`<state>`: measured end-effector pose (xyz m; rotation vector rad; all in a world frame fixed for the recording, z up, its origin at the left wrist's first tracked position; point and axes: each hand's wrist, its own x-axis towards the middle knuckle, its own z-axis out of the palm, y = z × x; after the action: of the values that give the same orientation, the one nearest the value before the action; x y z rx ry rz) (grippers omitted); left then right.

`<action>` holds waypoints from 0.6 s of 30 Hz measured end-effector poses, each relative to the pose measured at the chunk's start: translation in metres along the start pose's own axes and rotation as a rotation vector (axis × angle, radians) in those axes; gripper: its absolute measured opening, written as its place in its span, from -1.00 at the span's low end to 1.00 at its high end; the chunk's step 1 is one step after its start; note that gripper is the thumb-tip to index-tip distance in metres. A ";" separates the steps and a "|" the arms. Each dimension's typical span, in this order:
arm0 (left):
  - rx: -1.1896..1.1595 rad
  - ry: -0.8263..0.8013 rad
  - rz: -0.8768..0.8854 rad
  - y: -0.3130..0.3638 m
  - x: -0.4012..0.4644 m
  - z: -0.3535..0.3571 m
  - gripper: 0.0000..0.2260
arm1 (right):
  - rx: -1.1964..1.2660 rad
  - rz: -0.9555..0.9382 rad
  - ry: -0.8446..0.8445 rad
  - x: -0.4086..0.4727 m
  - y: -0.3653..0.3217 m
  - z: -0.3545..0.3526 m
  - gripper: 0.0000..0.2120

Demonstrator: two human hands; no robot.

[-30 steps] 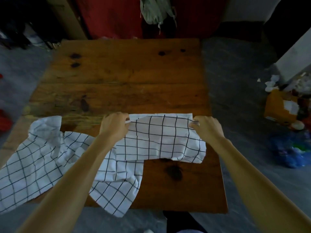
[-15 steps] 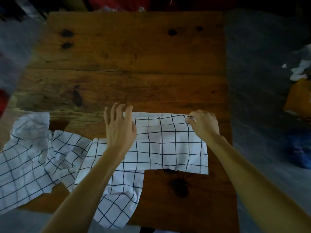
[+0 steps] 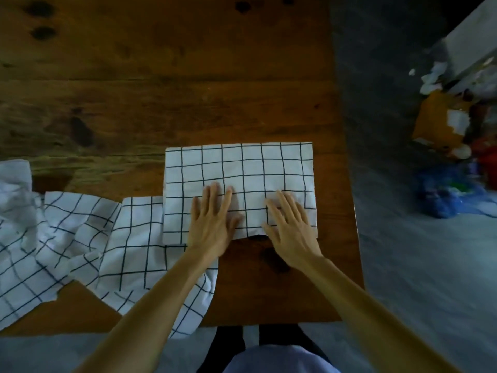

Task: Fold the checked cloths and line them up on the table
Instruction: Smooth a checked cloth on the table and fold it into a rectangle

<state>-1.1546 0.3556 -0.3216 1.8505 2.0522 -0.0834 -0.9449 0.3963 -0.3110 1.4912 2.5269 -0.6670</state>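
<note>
Both hands flat now, left hand [image 3: 212, 222] and right hand [image 3: 291, 227] pressing spread fingers on the folded white black-checked cloth [image 3: 239, 184] near the brown wooden table [image 3: 161, 90]'s right edge, while the crumpled checked cloths [image 3: 75, 238] left of it await folding.

Bare wooden table [image 3: 166, 76] lies beyond the folded cloth [image 3: 239, 170] across its whole width; you can reach there freely. To your left, the crumpled checked cloths [image 3: 80, 238] cover the near edge and run under your left hand [image 3: 212, 219]. A bare strip of table lies between your forearms. Your right hand [image 3: 290, 227] sits near the table's right edge; rubbish [image 3: 451, 125] lies on the floor, well apart.
</note>
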 end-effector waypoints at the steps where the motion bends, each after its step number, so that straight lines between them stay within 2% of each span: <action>1: 0.006 -0.002 -0.011 -0.006 -0.003 0.006 -0.32 | -0.028 0.009 -0.014 -0.004 0.005 0.005 -0.39; 5: 0.032 0.000 -0.003 -0.029 -0.010 0.010 -0.32 | -0.189 -0.053 -0.020 -0.008 0.035 0.009 -0.38; 10: 0.016 0.038 -0.016 -0.036 -0.014 0.004 -0.32 | -0.136 -0.070 -0.031 -0.011 0.053 -0.004 -0.37; 12: 0.059 0.091 0.087 -0.023 -0.019 0.003 -0.33 | -0.112 -0.084 0.004 -0.015 0.047 -0.005 -0.33; 15: 0.076 0.143 0.365 0.001 -0.025 0.011 -0.41 | -0.113 -0.110 0.056 -0.023 0.035 0.001 -0.26; 18: 0.021 0.238 0.479 0.013 -0.028 0.017 -0.61 | -0.015 -0.087 0.174 -0.036 0.032 0.010 -0.43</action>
<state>-1.1359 0.3261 -0.3263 2.4070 1.6883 0.2542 -0.9003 0.3768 -0.3176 1.5020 2.7330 -0.5501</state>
